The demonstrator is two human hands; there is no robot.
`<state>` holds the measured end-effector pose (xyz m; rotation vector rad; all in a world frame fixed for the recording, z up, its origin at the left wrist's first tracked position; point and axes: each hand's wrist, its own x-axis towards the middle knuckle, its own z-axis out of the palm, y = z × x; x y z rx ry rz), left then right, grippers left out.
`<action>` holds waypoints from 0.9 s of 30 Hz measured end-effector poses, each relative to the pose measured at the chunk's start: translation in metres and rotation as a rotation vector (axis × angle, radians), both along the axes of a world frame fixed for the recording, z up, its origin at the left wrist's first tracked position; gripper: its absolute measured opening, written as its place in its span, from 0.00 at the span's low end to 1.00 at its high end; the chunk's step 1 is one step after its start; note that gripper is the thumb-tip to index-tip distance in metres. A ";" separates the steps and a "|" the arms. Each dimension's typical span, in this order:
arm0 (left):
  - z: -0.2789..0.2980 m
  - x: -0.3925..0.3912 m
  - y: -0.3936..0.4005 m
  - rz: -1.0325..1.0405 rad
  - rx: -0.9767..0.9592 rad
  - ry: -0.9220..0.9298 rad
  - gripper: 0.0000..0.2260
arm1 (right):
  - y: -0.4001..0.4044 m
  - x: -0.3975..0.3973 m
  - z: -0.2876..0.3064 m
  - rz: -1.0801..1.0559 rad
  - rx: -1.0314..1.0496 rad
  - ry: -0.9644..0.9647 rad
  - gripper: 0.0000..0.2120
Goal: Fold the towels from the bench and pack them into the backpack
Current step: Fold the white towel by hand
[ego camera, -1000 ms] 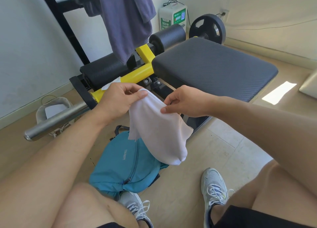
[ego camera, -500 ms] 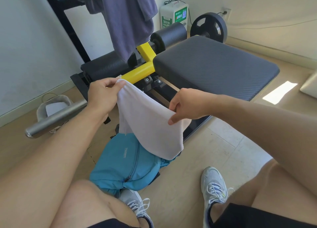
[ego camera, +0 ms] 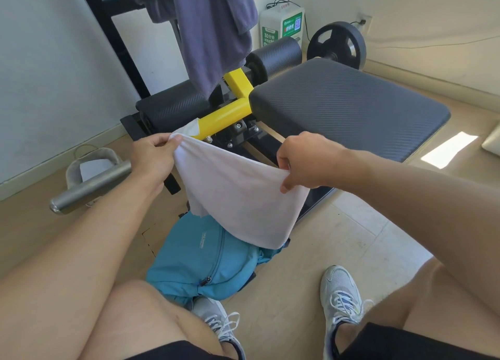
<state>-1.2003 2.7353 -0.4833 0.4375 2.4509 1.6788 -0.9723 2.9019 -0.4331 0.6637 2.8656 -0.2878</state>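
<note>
The black padded workout bench [ego camera: 349, 108] with ribbed upholstery occupies the upper centre and right of the view; its yellow steel frame tube [ego camera: 230, 113] runs from the pad's near-left corner toward the left, flanked by two black foam rollers [ego camera: 173, 109]; a brushed-metal bar [ego camera: 89, 187] projects from the frame toward the lower left. A dark blue-grey cloth [ego camera: 213, 29] hangs from the black upright rack [ego camera: 113, 35] above the rollers. The beige tiled floor [ego camera: 338, 238] carries a patch of sunlight at the right edge.

The teal fabric backpack [ego camera: 205, 265] lies on the floor between the person's knees and the bench, zip facing up; whether the zip is open cannot be determined. The white terry towel [ego camera: 238, 197] is suspended in the air directly above the backpack's far end, doubled over, with its lower rounded fold hanging just over the pack; contact between them cannot be determined.

The left hand [ego camera: 153, 162] pinches the towel's upper left corner between thumb and curled fingers; the right hand [ego camera: 305, 164] pinches the upper right edge, fingers curled over the cloth; the top edge sags between the two grips.

Two grey-white laced trainers [ego camera: 341, 294] rest on the floor at the bottom. A black weight plate [ego camera: 336, 44] stands against the far wall beside a white-and-green box [ego camera: 282, 28] with cables on top.
</note>
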 end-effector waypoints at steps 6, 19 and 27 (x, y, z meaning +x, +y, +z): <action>-0.002 -0.008 -0.007 -0.133 0.073 -0.212 0.05 | 0.010 0.007 0.020 -0.094 -0.070 0.146 0.16; -0.006 -0.009 -0.012 -0.130 -0.038 -0.248 0.09 | 0.016 0.018 0.037 -0.270 -0.128 0.370 0.07; 0.007 0.004 -0.008 -0.232 0.101 -0.345 0.10 | 0.021 0.018 0.039 -0.401 0.109 0.405 0.05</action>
